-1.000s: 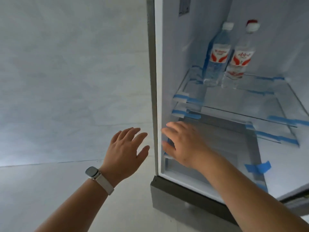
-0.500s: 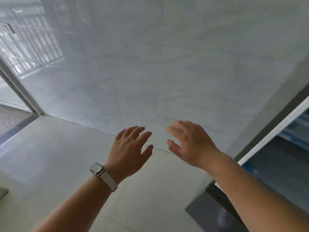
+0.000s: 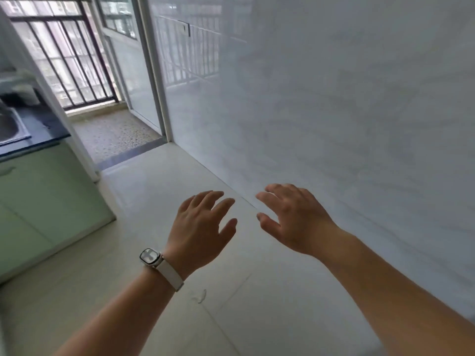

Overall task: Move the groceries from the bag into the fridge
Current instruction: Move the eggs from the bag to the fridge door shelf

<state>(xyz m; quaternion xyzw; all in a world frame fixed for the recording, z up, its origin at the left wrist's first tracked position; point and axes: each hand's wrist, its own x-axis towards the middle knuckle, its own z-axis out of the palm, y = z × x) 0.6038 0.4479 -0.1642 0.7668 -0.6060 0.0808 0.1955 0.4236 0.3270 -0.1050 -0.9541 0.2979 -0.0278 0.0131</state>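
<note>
My left hand (image 3: 200, 227), with a white watch on its wrist, is held out over the pale floor tiles, fingers apart and holding nothing. My right hand (image 3: 295, 217) hovers beside it, a short gap between the two, also spread and holding nothing. Neither the fridge nor the grocery bag is in view.
A glossy tiled wall (image 3: 334, 98) runs along the right. A pale green cabinet (image 3: 43, 201) with a dark counter and a steel sink (image 3: 10, 127) stands at the left. A doorway (image 3: 120, 134) at the back leads to a balcony with dark window bars.
My view has swung left, away from the open fridge with its two water bottles, to the wall, floor and kitchen counter. Both hands stay spread in front of me.
</note>
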